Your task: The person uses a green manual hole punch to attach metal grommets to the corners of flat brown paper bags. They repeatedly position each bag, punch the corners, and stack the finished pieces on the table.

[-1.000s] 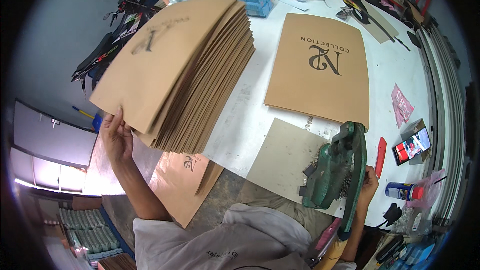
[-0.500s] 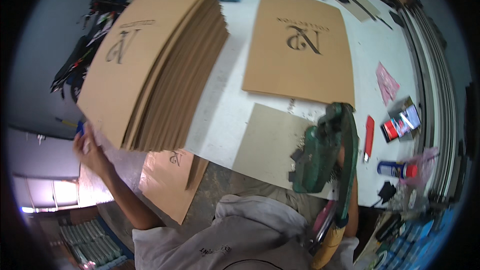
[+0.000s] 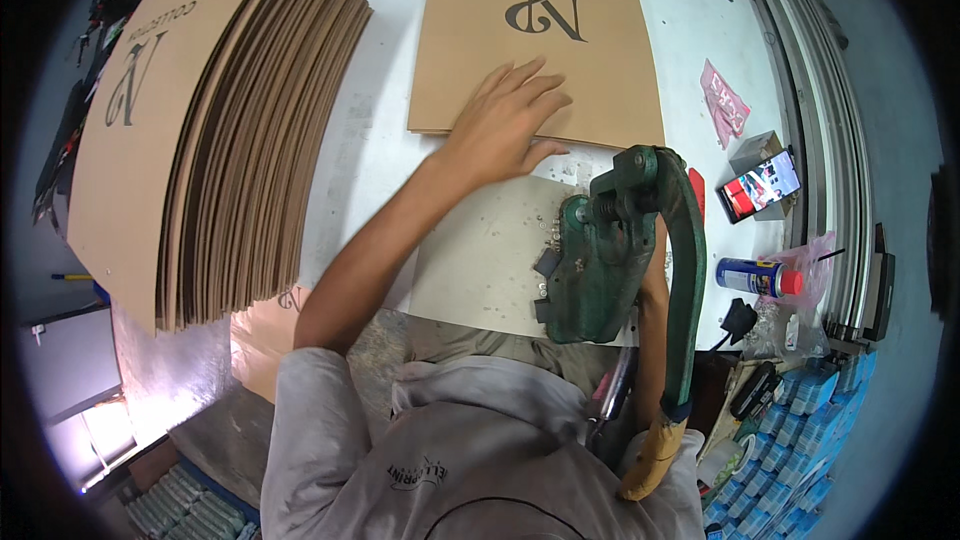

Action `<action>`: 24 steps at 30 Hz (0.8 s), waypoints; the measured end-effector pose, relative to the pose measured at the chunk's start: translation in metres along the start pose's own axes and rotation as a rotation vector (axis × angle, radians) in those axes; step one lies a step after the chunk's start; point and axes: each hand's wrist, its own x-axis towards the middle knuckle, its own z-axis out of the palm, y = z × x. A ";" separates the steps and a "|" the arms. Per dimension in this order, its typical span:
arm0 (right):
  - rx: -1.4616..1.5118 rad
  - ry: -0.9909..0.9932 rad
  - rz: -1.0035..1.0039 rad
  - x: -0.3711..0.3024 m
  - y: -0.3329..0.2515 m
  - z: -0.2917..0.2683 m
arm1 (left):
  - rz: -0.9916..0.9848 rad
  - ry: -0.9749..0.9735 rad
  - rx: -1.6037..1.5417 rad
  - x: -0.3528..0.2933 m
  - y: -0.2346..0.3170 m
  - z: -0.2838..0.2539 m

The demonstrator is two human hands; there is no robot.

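My left hand (image 3: 505, 125) reaches over the near edge of a short stack of brown cardboard sheets (image 3: 615, 90) with dark print. Its fingers are spread and grip nothing; whether they touch the top sheet I cannot tell. In front of me stands a green hand press (image 3: 600, 280) with a long curved lever, its grip end wrapped in yellow. My right forearm (image 3: 653, 305) runs up between the press body and the lever, and the right hand is hidden behind the press. On the left rises a tall stack of the same cardboard (image 3: 255, 130).
Under the press lies a grey board (image 3: 465, 265) with small metal bits on it. Right of the press are a red cutter (image 3: 697, 190), a lit phone (image 3: 760, 186) against a box, a blue spray can (image 3: 748, 277) and a pink plastic packet (image 3: 724, 102). Metal bars (image 3: 800, 90) line the right edge.
My left hand has moved from the outer side of the tall stack to the short stack in the middle. The view has shifted, with the stacks now higher in it.
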 end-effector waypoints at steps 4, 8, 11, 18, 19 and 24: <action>-0.041 -0.018 -0.015 -0.003 0.009 -0.003 | -0.077 -0.321 -0.173 0.001 -0.022 0.022; -0.082 -0.038 -0.017 -0.004 0.011 -0.006 | -0.290 -0.550 -0.195 0.013 0.002 0.005; -0.100 -0.052 -0.023 -0.002 0.011 -0.008 | -0.050 -0.370 -0.027 -0.004 -0.001 0.020; -0.145 -0.094 -0.046 -0.005 0.019 -0.007 | 0.016 -0.338 0.196 -0.017 0.017 0.032; -0.147 -0.097 -0.049 -0.005 0.021 -0.007 | 0.026 -0.331 0.200 -0.018 0.018 0.033; -0.166 -0.110 -0.070 -0.004 0.026 -0.004 | -0.020 -0.345 0.201 -0.019 0.021 0.032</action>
